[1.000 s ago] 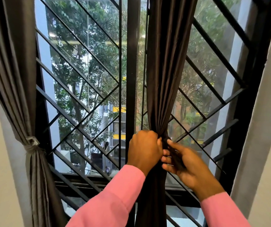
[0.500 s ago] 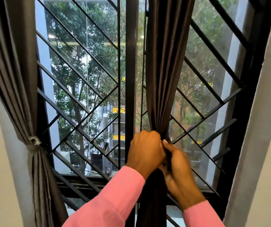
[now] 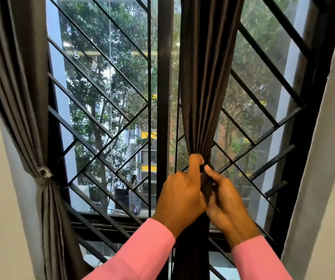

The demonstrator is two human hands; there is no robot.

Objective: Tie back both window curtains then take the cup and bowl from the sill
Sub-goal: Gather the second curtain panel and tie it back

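— What are my hands doing?
— Your left hand (image 3: 179, 196) and right hand (image 3: 226, 199) both clench the gathered right curtain (image 3: 203, 98) mid-window.
— And the other curtain?
— The left curtain (image 3: 24, 98) hangs tied by its band (image 3: 43, 175).

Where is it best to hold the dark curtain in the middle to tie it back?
Probably at the narrow gathered waist of the dark curtain, where the left hand and right hand pinch it, coming from the room side; there the folds bunch tightest.
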